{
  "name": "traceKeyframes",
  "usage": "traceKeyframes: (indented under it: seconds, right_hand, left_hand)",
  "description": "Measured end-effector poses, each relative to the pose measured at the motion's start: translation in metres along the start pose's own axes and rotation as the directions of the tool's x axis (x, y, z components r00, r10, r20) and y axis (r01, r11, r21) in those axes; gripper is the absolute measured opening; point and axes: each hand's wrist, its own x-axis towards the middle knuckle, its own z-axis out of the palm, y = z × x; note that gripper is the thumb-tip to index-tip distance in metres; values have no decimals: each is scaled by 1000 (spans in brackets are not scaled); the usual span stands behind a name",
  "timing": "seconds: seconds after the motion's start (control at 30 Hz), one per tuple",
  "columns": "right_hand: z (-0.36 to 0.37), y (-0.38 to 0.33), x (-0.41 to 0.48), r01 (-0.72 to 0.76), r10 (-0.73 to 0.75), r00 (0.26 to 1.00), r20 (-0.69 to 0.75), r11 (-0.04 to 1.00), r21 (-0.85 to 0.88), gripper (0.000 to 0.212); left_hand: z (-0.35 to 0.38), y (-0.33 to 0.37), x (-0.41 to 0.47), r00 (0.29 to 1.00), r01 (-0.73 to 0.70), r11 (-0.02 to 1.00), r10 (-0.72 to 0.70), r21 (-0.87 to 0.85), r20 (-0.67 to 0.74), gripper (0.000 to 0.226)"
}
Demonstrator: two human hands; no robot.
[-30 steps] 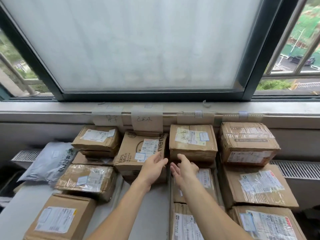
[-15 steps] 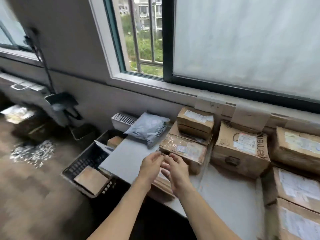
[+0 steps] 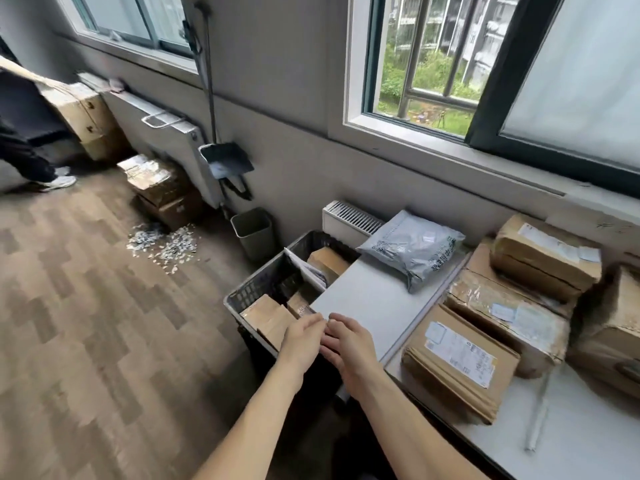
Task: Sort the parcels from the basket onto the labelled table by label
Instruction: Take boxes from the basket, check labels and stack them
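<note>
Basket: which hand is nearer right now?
Left. The left hand is over the near corner of the black basket, above its cardboard parcels; the right hand is beside it, over the edge of the white table.

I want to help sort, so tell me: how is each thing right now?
Left hand: open, holding nothing.
Right hand: open, holding nothing.
Basket: has parcels inside.
Grey mailer bag: lying flat on table.
Nearest box: on table, label up.
Waste bin: upright.
</note>
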Motion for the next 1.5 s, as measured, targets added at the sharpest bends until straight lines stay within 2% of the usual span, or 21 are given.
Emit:
traceKeyframes:
  seconds: [0.1,0.27,0.47,0.7,0.8,0.93,1.03,1.23,1.4,1.5]
  right_hand:
    - [37,13,32,-64,64,998,29,998,4,25]
    - [88,31,106,-179,179,984,-6,982,54,21]
    - [131,40,159,-354,361,932,-20,921,161,15]
    - [166,39,227,-390,417,903,-105,897,209,17]
    - [181,42,255,-383,441,881,-172,878,289,18]
    - [204,46,291,-298,472,825,-310,831,470,16]
    - [234,50,304,-210,495,777,-390,787,581,13]
    - [283,55,299,-113,492,744,-452,759,641,23]
    - [290,53,302,25,477,743,-469,681,732,26]
    - [294,49,308,83,482,748,-456,615,784,19]
  left_hand:
    - [-27,1,27,999,24,997,-23,69,-27,24]
    - [-72,12,90,989,95,973,-68,212,-130,20]
    - [-113,22,147,977,207,930,-182,305,-110,22]
    - [-145,46,216,958,263,904,-287,338,22,28]
    - [-158,49,257,944,240,888,-309,392,121,28]
    - [-180,40,325,881,212,850,-380,482,282,27]
    - [-203,41,367,809,210,826,-447,524,381,26]
    - [-244,60,404,636,146,762,-561,631,531,25]
    - [-249,75,411,597,64,727,-577,684,557,25]
    - [-253,81,412,647,11,733,-524,680,554,25]
